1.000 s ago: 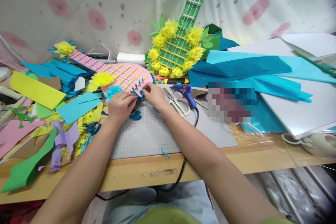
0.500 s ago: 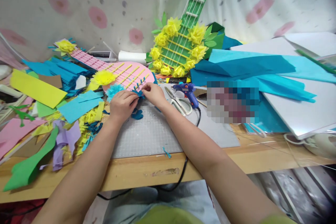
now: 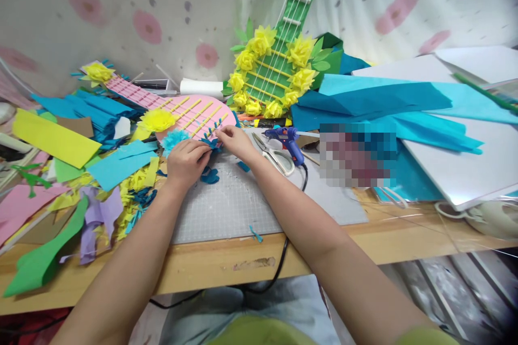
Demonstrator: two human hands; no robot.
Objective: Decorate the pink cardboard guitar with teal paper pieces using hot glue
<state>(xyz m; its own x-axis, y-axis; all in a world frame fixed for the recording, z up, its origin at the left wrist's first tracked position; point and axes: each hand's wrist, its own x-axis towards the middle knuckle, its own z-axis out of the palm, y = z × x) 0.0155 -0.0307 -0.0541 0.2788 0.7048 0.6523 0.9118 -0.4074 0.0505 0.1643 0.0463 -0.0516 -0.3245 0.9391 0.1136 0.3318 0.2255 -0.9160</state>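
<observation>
Dark blue crepe paper petals, bunched as a paper flower [image 3: 212, 144], sit between my hands at the lower edge of a pink paper guitar [image 3: 204, 110]. My left hand [image 3: 186, 160] is closed with its fingertips pinching the flower from the left. From the right, my right hand [image 3: 233, 142] is closed at the flower's upper edge, thumb and forefinger together; whether a petal is between them is too small to tell. Loose blue petals [image 3: 210, 175] lie just below on the grey cutting mat [image 3: 226, 215]. A light blue paper flower [image 3: 175, 140] and a yellow one [image 3: 158, 119] decorate the guitar.
Right of my hands lie scissors [image 3: 277, 156] and a blue glue gun [image 3: 288, 143] with a black cord. A green paper guitar [image 3: 279, 73] leans at the back. Paper scraps [image 3: 133, 188] crowd the left, and blue sheets [image 3: 376, 102] the right.
The view has shifted slightly. My right hand has lifted a little from the blue flower, while my left hand keeps its pinch.
</observation>
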